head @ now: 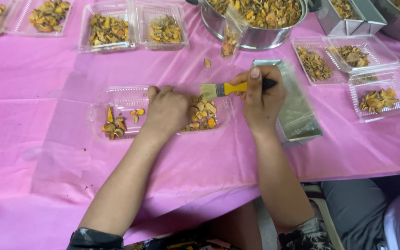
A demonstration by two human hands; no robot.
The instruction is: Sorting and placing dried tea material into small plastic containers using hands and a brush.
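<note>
Pink plastic sheet covers the worktop point(47, 153). Right hand point(261, 99), centre frame, fingers curled tight round a small brush point(230, 88): yellow ferrule, black handle, pale bristles pointing left. Bristle tips sit at the top edge of the clear tray point(121, 99), just above a heap of orange-brown dried slices point(202, 115).

Left hand point(167, 111) lies palm down in that tray, fingers bent and close together, resting on or against the slices. Can't tell if it pinches any: the fingertips are hidden under the hand. A second small heap point(114, 126) lies at the tray's left end.

Both forearms come up from the bottom edge, angled inward; wrists roughly straight. Patterned sleeves cut off at the bottom.

Right of the right hand: a flat metal tray point(299, 115), motion-blurred. Upper frame: a steel pot point(255, 37) full of slices, rim cut off at the top, a filled clear bag point(231, 34) leaning on it. More clear trays with slices in the upper left point(109, 30) and at right point(378, 99). Part of a seated person at lower right point(376, 213), mostly out of frame.
</note>
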